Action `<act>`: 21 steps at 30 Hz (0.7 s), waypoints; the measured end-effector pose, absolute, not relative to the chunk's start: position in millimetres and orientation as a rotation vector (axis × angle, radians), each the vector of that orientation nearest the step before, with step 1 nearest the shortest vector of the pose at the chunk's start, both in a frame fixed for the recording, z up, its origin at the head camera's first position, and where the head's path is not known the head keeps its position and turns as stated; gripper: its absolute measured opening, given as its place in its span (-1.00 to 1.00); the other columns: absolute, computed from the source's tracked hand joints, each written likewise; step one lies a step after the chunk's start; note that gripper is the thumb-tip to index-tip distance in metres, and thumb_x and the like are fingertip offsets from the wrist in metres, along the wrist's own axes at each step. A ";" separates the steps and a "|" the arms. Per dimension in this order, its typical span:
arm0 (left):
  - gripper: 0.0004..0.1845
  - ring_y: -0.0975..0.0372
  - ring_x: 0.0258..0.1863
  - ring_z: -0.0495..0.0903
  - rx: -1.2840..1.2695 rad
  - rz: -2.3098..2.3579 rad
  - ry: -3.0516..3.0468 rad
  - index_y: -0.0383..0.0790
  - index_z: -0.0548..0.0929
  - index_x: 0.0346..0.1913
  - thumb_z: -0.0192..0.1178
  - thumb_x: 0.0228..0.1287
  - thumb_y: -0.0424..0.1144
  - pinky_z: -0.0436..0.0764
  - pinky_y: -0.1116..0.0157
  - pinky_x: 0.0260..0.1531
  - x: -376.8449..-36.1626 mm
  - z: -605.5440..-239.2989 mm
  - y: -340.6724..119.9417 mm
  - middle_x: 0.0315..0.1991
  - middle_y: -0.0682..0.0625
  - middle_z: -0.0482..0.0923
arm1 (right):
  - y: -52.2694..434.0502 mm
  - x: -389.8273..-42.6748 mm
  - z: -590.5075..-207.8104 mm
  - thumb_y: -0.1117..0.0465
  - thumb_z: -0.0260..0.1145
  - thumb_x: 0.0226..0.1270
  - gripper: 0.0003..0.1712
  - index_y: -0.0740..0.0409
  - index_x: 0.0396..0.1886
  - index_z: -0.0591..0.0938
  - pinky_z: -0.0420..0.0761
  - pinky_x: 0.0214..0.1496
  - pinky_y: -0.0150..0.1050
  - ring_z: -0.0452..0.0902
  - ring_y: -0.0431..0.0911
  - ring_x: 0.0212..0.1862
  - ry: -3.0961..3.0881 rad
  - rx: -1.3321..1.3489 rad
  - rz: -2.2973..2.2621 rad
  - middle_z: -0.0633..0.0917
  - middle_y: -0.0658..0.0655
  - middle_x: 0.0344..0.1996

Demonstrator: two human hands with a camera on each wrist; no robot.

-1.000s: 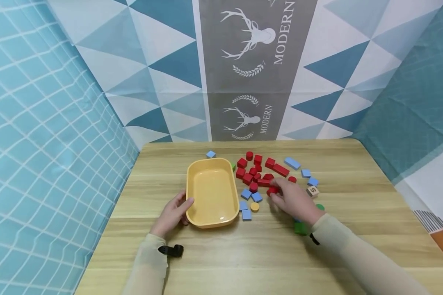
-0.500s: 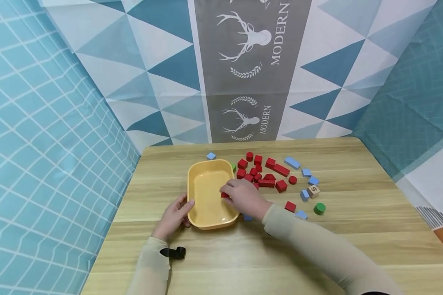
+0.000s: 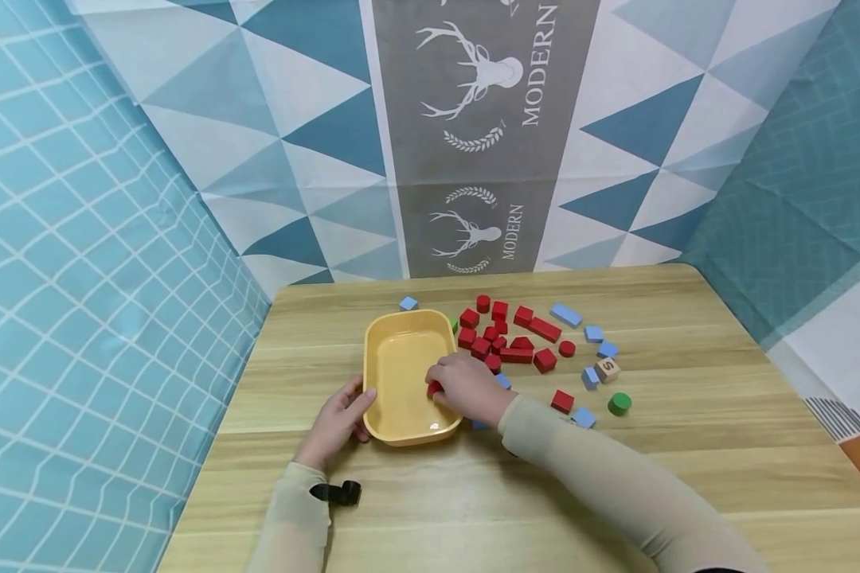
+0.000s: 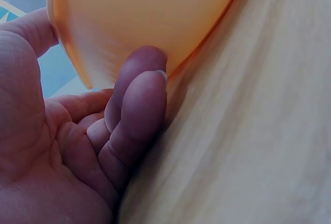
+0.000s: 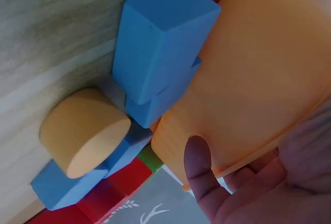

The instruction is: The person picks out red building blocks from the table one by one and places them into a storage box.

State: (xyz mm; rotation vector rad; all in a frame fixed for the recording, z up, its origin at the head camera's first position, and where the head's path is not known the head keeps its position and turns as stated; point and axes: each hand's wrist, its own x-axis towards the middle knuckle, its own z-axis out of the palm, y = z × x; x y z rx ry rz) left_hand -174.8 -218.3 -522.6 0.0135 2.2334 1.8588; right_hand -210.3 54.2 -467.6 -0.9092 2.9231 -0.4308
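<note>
My left hand [image 3: 340,422] grips the left rim of a yellow plastic tray [image 3: 374,342], its thumb over the edge and fingers outside; the left wrist view shows fingertips against the outer wall [image 4: 139,12]. Over the tray's right side, my right hand [image 3: 469,386] reaches down inside and pinches a red block [image 3: 433,389]. That block is hidden in the right wrist view, where the thumb shows near the tray wall [image 5: 248,79]. Close by on that side lie blue blocks [image 5: 165,43] and a yellow cylinder [image 5: 85,131].
Several red blocks [image 3: 516,356] cluster right of the tray. Further right are blue blocks [image 3: 566,315], a lettered wooden cube [image 3: 607,369], a green cylinder [image 3: 619,403] and a lone red block [image 3: 562,401]. Behind the tray sits another blue block [image 3: 408,304]. Patterned cloth [image 3: 473,159] hangs behind the table.
My right hand has moved left from the red pile to the tray with a red block, then slightly lower inside it. The left hand keeps its hold on the rim.
</note>
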 end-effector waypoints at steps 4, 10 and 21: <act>-0.35 0.21 -0.59 0.56 0.008 1.857 2.240 -0.24 0.31 0.62 0.16 0.66 -0.03 0.66 0.30 -0.54 -174.9 -523.6 -218.6 0.03 -0.34 0.64 | 52.6 -209.9 -468.3 0.08 0.51 0.44 -0.58 0.01 0.24 0.74 0.71 0.27 -0.08 0.67 -0.01 0.16 2.919 -0.852 -0.450 0.80 0.05 0.10; -0.33 0.20 -0.59 0.56 0.002 1.862 2.229 -0.23 0.31 0.63 0.17 0.65 -0.03 0.65 0.31 -0.54 -175.1 -523.0 -218.0 -0.03 -0.32 0.64 | 51.9 -210.2 -470.8 0.09 0.51 0.44 -0.42 0.05 0.40 0.63 0.71 0.29 -0.04 0.66 0.02 0.21 2.914 -0.791 -0.479 0.77 0.09 0.17; -0.34 0.19 -0.59 0.56 -0.001 1.856 2.227 -0.23 0.33 0.61 0.18 0.64 -0.02 0.66 0.30 -0.54 -174.8 -522.9 -218.8 -0.25 -0.14 0.64 | 51.2 -209.4 -469.4 0.08 0.51 0.45 -0.35 0.03 0.48 0.58 0.71 0.29 -0.04 0.65 0.01 0.21 2.891 -0.752 -0.496 0.77 0.08 0.17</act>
